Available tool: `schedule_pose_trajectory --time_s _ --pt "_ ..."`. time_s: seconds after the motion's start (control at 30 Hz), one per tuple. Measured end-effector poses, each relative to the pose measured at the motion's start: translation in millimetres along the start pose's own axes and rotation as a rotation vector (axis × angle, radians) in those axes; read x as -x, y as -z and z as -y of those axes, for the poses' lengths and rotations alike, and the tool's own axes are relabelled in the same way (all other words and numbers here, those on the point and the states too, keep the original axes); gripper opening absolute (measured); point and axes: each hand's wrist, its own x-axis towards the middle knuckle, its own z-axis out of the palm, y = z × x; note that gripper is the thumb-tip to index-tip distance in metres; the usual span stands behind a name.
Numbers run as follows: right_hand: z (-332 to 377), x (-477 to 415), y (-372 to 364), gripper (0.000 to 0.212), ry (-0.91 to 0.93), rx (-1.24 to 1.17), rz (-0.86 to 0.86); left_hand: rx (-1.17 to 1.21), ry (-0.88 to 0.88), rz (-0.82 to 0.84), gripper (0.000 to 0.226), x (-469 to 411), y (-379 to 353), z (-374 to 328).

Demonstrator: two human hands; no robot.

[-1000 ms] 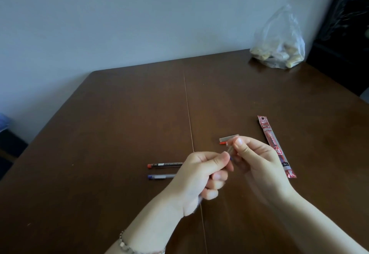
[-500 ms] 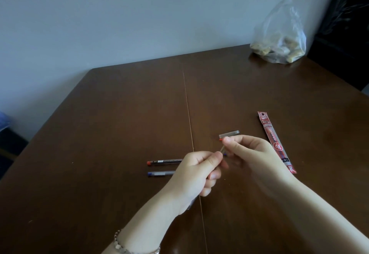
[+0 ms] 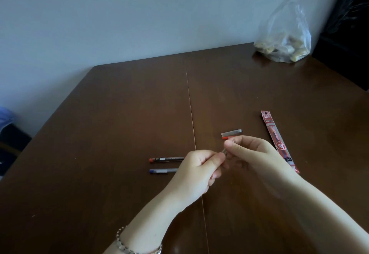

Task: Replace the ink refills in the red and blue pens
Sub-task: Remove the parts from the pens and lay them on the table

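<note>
Since a second ago the two hands have drawn slightly apart, and the thin part pinched between them is now more exposed; the head camera has also shifted a little. Judged: the pen in hand is being pulled apart or refitted, so the refill swap is under way, not finished.

Left to right on the surface (image 3: 99, 134): a red-tipped pen (image 3: 166, 159) and, just below it, a blue-tipped pen (image 3: 163, 171) lie parallel, untouched, their right ends hidden behind the left hand (image 3: 196, 173). That hand is clenched on a slim clear barrel piece (image 3: 224, 151). The right hand (image 3: 253, 154) pinches the piece's other end with thumb and forefinger. Just beyond its fingertips lie a clear cap (image 3: 231, 133) and a short red-ended part (image 3: 225, 137). A red refill packet (image 3: 274, 134) lies further right, partly under the wrist
</note>
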Motion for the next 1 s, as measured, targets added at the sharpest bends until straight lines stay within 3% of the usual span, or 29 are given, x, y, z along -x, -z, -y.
schedule_pose_trajectory --time_s 0.07,0.2,0.33,0.47,0.6,0.77,0.9,0.97,1.0 --pt "-0.7 -0.9 1.7 0.022 -0.004 -0.044 -0.002 0.009 -0.008 0.001 0.030 0.5 -1.0 0.2" --pt "-1.5 -0.2 3.0 0.040 -0.034 -0.030 0.005 -0.008 -0.031 -0.004 0.030 1.3 -1.8 0.2" --pt "-2.3 1.3 2.3 0.023 -0.029 -0.086 -0.005 -0.056 -0.055 -0.020 0.033 0.0 -1.8 2.3" --pt "-2.5 1.0 3.4 0.039 -0.018 -0.063 -0.019 -0.051 -0.058 -0.021 0.031 0.8 -2.9 3.3" --pt "-3.9 1.2 3.7 0.029 -0.014 -0.091 -0.016 -0.076 -0.070 -0.030 0.029 0.7 -3.1 4.1" --pt "-3.6 2.5 5.0 0.038 -0.021 -0.050 -0.022 -0.118 -0.084 -0.058 0.029 0.8 -2.4 4.8" --pt "-2.7 -0.1 9.8 0.024 -0.018 -0.066 -0.110 -0.236 -0.091 -0.101 0.027 1.3 -1.1 9.6" --pt "0.8 -4.4 20.3 0.015 0.019 -0.123 -0.208 -0.313 -0.091 -0.125 0.024 2.9 1.0 13.6" --pt "2.7 -7.9 28.7 0.013 0.068 -0.033 -0.289 -0.350 -0.091 -0.146 0.023 3.6 2.8 15.6"
